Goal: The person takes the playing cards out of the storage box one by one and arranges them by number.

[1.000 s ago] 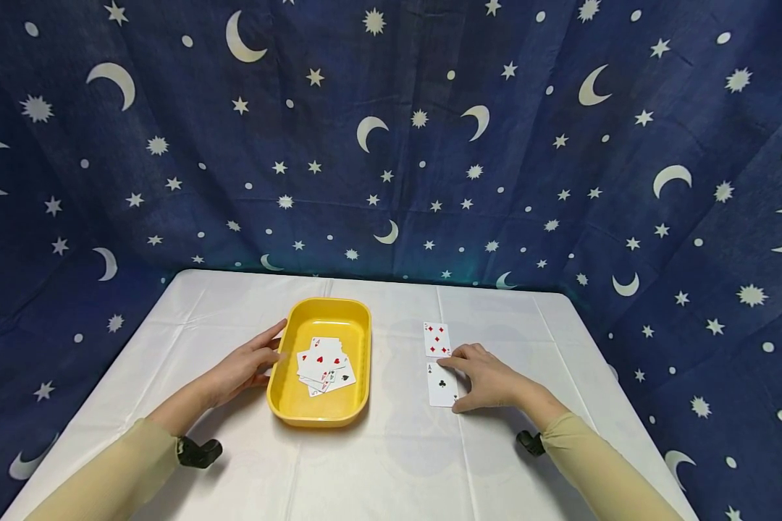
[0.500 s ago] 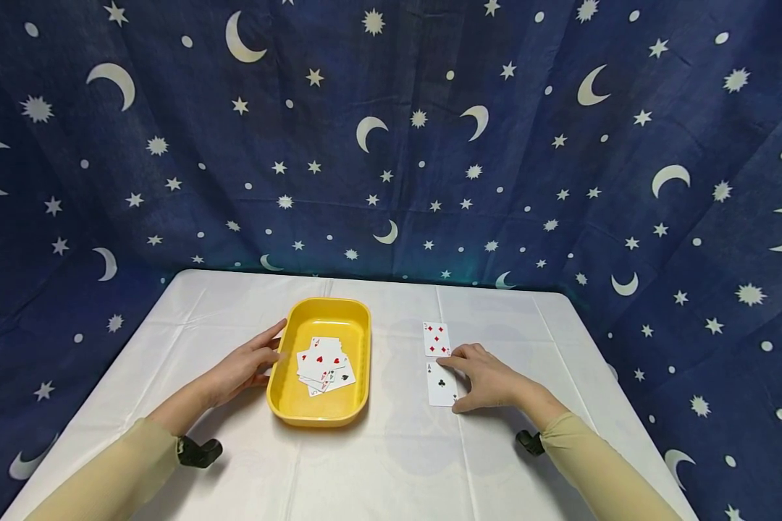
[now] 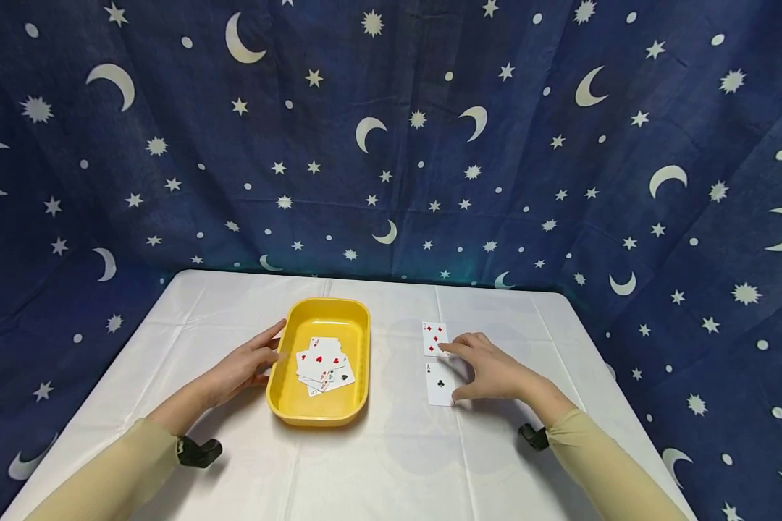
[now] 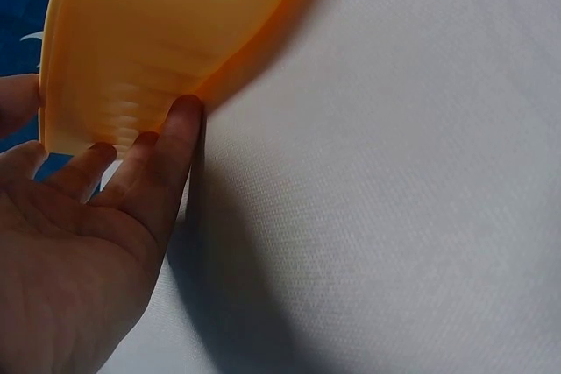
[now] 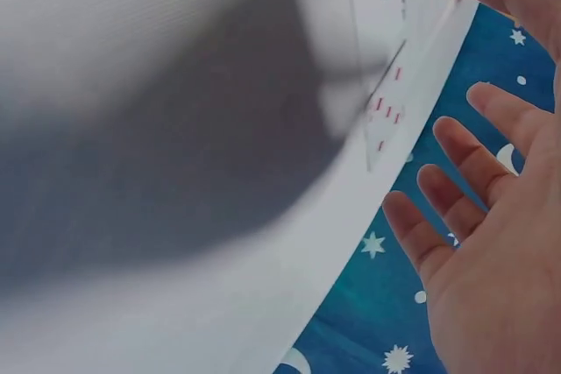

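Note:
My left hand (image 3: 237,370) lies against the left side of a yellow tray (image 3: 365,362). In the left wrist view its fairly straight fingertips touch the tray's outer wall (image 4: 175,24). Several playing cards (image 3: 319,360) lie loosely piled, face up, inside the tray. Over on the right, my right hand (image 3: 495,370) hovers with fingers spread beside two face-up cards. Its forefinger is over the lower edge of a five of diamonds (image 3: 434,333). Its thumb is near the lower right corner of an ace of clubs (image 3: 439,387). The right wrist view shows nothing held in that hand (image 5: 508,243).
A white cloth covers the table (image 3: 391,463). Behind and at both sides hangs a dark blue curtain (image 3: 326,231) with moons and stars. Each wrist carries a small black camera (image 3: 198,452).
The right hand's forefinger has moved up and away from the ace of clubs, over the five of diamonds, and the hand has spread wider. The left hand and tray stay put.

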The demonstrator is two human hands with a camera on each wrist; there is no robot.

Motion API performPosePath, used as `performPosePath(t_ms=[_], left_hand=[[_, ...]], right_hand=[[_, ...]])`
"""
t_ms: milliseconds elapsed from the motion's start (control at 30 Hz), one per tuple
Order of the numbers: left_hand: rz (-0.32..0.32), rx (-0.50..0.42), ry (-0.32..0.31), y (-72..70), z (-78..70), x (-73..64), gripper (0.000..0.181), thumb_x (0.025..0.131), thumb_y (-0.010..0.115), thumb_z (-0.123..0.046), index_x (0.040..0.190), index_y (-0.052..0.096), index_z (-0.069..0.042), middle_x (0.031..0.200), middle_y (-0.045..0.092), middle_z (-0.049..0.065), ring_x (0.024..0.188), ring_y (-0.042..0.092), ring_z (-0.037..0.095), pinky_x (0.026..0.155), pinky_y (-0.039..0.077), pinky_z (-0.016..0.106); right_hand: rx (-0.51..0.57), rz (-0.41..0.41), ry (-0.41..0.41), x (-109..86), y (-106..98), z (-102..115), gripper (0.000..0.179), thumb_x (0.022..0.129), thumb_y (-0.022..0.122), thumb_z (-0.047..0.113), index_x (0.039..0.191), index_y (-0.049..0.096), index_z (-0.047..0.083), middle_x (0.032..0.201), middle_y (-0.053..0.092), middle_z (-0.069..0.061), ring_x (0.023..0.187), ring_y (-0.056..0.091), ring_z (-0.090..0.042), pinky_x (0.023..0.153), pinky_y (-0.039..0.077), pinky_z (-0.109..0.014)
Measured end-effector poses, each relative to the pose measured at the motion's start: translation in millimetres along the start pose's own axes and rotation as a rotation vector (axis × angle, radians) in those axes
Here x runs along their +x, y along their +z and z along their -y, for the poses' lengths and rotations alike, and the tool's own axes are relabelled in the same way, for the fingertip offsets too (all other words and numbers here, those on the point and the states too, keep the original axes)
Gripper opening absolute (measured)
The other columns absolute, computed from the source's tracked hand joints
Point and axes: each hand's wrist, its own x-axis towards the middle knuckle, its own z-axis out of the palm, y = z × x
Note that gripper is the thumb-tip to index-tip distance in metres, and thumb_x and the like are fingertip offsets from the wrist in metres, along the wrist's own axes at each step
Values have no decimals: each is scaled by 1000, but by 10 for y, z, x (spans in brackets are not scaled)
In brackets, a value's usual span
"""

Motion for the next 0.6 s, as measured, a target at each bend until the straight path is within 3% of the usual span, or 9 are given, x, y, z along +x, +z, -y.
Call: performPosePath(t_ms=[233, 400, 600], left_hand=[[-3, -6, -4, 6, -6, -3, 77, 103, 53, -21, 166, 10, -32, 168, 17, 20, 145, 36, 42, 105, 48, 47], [-6, -9, -4, 8, -5, -3, 77, 103, 53, -21, 166, 10, -31, 167, 19, 21, 143, 39, 41, 103, 50, 46], [-6, -16, 6, 2, 2, -3, 76, 103, 52, -19, 166, 11, -30, 167, 20, 20, 141, 42, 41, 102, 51, 45]], right_hand=[[16, -77, -31, 151, -91, 147, 85, 80, 83, 47, 153, 50, 20, 143, 50, -2, 135, 39, -24, 108, 41, -50], [-3, -96, -15, 335, -143, 336, 83, 83, 77, 54, 156, 45, 30, 147, 47, 3, 137, 37, -19, 109, 39, -47], [-53, -111, -50, 607, -164, 634, 83, 84, 75, 58, 155, 47, 26, 148, 48, 1, 137, 38, -21, 114, 34, -49]])
